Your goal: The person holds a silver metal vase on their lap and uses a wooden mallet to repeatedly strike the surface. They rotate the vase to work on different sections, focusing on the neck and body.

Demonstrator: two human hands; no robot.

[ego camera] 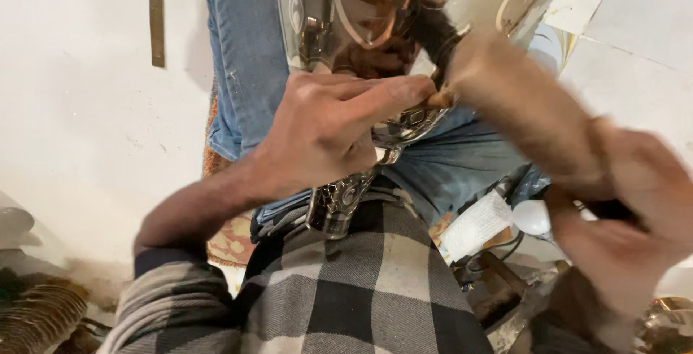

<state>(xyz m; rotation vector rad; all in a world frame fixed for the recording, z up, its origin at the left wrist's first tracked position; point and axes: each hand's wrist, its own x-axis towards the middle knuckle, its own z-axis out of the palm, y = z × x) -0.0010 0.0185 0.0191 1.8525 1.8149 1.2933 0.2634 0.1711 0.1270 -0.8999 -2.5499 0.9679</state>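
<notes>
**Holding an engraved metal vessel on the lap**

Resting across the person's lap, between blue-jeaned legs (249,72): one large polished metal vessel (375,15), mirror-bright, with engraved line decoration on the body and a scale-patterned neck (343,199) pointing toward the checked shirt (361,289).

Left hand (328,127): fingers curled together and pressed on the vessel's lower body, forefinger stretched along the surface; fingertips pinch a small brownish tool (440,99), its form too small to tell.

Right hand (621,217): raised at the right, heavily blurred; fingers closed round a dark wooden handle (527,108) whose far end lies by the small tool. Grip tight, exact finger placement unclear.

Surroundings: pale floor (86,108); flat metal strip (157,29); patterned cloth (234,238) under the legs; white bulb-like object (533,217) near the right knee.
</notes>
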